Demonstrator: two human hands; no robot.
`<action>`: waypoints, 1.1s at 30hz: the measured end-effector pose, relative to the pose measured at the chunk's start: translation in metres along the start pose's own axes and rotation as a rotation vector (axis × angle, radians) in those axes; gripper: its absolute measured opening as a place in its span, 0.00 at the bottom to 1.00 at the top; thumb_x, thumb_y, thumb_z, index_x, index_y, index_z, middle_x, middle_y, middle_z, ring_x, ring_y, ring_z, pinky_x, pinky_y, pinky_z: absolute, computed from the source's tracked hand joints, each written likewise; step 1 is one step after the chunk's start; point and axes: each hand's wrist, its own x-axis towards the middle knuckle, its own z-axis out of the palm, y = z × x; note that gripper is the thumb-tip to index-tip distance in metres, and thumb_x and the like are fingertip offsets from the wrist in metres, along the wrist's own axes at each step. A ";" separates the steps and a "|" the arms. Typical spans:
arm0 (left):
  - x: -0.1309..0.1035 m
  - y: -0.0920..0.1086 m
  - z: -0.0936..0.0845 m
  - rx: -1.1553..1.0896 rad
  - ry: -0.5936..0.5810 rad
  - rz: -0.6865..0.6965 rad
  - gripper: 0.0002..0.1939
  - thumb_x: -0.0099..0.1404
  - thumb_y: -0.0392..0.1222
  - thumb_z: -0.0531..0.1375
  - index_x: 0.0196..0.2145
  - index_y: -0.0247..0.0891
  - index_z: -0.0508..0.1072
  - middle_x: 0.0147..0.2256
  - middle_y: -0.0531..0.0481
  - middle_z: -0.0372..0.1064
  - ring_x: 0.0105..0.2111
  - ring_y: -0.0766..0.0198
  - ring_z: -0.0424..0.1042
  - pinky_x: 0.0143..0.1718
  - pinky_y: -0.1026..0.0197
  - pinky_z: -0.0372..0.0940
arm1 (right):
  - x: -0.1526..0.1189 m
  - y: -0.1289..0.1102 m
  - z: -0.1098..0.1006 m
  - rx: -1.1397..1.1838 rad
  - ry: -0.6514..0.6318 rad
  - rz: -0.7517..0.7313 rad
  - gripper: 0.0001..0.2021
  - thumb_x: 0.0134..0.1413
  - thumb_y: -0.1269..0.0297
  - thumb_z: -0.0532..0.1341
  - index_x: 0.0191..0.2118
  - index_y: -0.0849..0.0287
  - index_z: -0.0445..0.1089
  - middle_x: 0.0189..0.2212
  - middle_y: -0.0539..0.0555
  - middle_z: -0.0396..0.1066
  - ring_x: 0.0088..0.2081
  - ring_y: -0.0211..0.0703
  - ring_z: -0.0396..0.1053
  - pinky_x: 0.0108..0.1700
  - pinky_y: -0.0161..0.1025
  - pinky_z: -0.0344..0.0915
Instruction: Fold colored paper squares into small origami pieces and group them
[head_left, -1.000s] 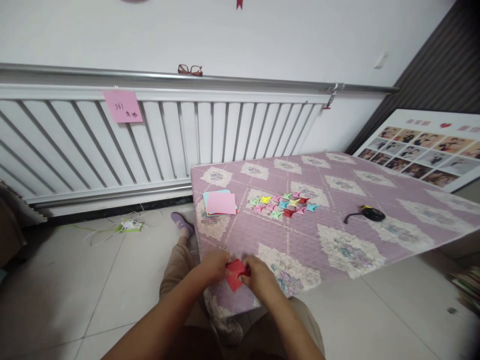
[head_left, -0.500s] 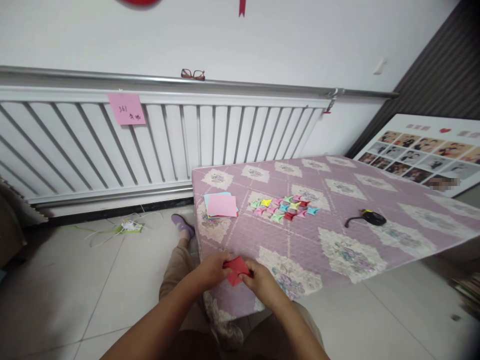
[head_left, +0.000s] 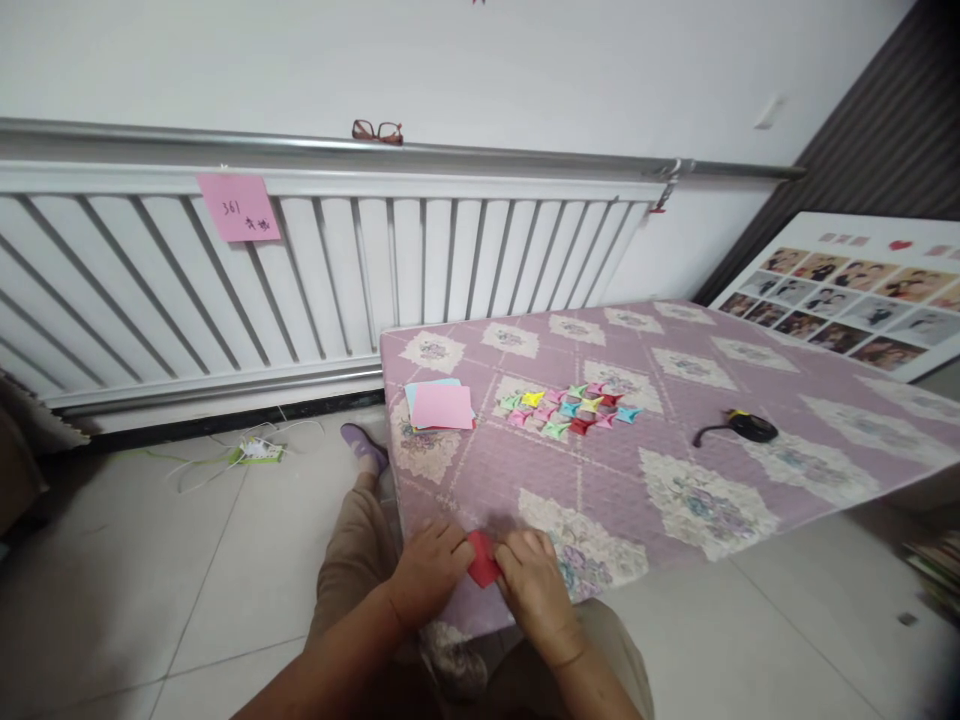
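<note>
A folded piece of red paper (head_left: 483, 560) lies between my hands at the near edge of the table. My left hand (head_left: 433, 562) grips its left side with curled fingers. On the right side, my right hand (head_left: 531, 578) pinches the paper, and the fingertips of both hands partly cover it. Beyond them, a group of small folded paper pieces (head_left: 570, 410) in several colours sits in rows. To their left is a stack of coloured paper sheets (head_left: 442, 407), pink on top.
A purple patterned cloth covers the table (head_left: 517, 470). A black object with a cord (head_left: 752, 427) lies on its right part. Behind stands a white radiator (head_left: 442, 250) with eyeglasses (head_left: 377, 132) on its pipe. A photo board (head_left: 847, 290) leans at the right; a power strip (head_left: 260, 451) is on the floor.
Both hands have turned knuckles up and come down slightly toward me with the red paper, now pressing it from above. Less of the paper shows. The view has tilted a little downward.
</note>
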 end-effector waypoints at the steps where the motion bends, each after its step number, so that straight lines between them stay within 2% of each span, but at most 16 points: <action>1: -0.003 0.001 0.002 0.013 -0.008 0.007 0.07 0.70 0.38 0.52 0.35 0.39 0.68 0.37 0.49 0.66 0.38 0.57 0.64 0.42 0.54 0.58 | -0.003 0.001 0.003 0.029 -0.017 0.004 0.04 0.54 0.72 0.60 0.32 0.56 0.70 0.29 0.52 0.68 0.36 0.44 0.61 0.46 0.43 0.54; 8: -0.011 0.009 0.000 -0.038 -0.109 -0.095 0.06 0.69 0.39 0.54 0.35 0.40 0.70 0.37 0.50 0.67 0.39 0.58 0.65 0.41 0.55 0.57 | -0.013 0.005 0.005 0.297 -0.099 0.051 0.09 0.49 0.74 0.64 0.37 0.53 0.71 0.36 0.51 0.70 0.39 0.44 0.63 0.44 0.41 0.56; 11: -0.013 0.013 0.001 -0.113 -0.089 -0.161 0.06 0.68 0.38 0.55 0.35 0.41 0.72 0.37 0.50 0.68 0.40 0.58 0.65 0.42 0.55 0.58 | -0.013 0.002 0.002 0.345 -0.117 0.069 0.13 0.47 0.76 0.64 0.38 0.51 0.71 0.38 0.51 0.70 0.42 0.45 0.64 0.47 0.42 0.56; 14: -0.014 0.016 0.003 -0.225 -0.033 -0.238 0.07 0.65 0.34 0.57 0.36 0.42 0.74 0.38 0.51 0.69 0.40 0.59 0.65 0.44 0.56 0.58 | -0.011 -0.002 0.000 0.380 -0.134 0.091 0.13 0.47 0.74 0.64 0.38 0.50 0.71 0.40 0.50 0.70 0.43 0.45 0.64 0.50 0.45 0.54; 19: -0.014 0.020 0.001 -0.309 0.002 -0.336 0.08 0.62 0.32 0.57 0.34 0.43 0.74 0.36 0.52 0.69 0.39 0.60 0.65 0.44 0.56 0.58 | -0.007 -0.005 0.003 0.375 -0.128 0.133 0.08 0.50 0.71 0.63 0.36 0.50 0.71 0.38 0.51 0.70 0.42 0.46 0.64 0.49 0.46 0.53; 25: -0.017 0.017 -0.004 -0.290 -0.017 -0.470 0.04 0.63 0.37 0.59 0.30 0.41 0.73 0.35 0.52 0.69 0.39 0.59 0.65 0.44 0.55 0.56 | -0.003 -0.006 0.005 0.360 -0.139 0.165 0.05 0.54 0.69 0.61 0.34 0.50 0.71 0.36 0.51 0.71 0.41 0.46 0.64 0.48 0.45 0.53; 29: -0.016 0.015 -0.009 -0.310 -0.053 -0.540 0.03 0.62 0.39 0.60 0.29 0.42 0.73 0.35 0.52 0.69 0.40 0.59 0.65 0.44 0.55 0.55 | -0.001 -0.005 0.007 0.331 -0.139 0.218 0.02 0.52 0.67 0.64 0.31 0.52 0.71 0.34 0.51 0.70 0.40 0.46 0.63 0.46 0.44 0.54; 33: -0.009 0.015 -0.016 -0.309 -0.127 -0.566 0.06 0.64 0.41 0.59 0.29 0.42 0.73 0.35 0.52 0.69 0.40 0.58 0.65 0.43 0.55 0.54 | -0.003 -0.001 0.008 0.293 -0.110 0.236 0.03 0.52 0.64 0.64 0.29 0.54 0.70 0.32 0.51 0.69 0.38 0.46 0.63 0.44 0.43 0.54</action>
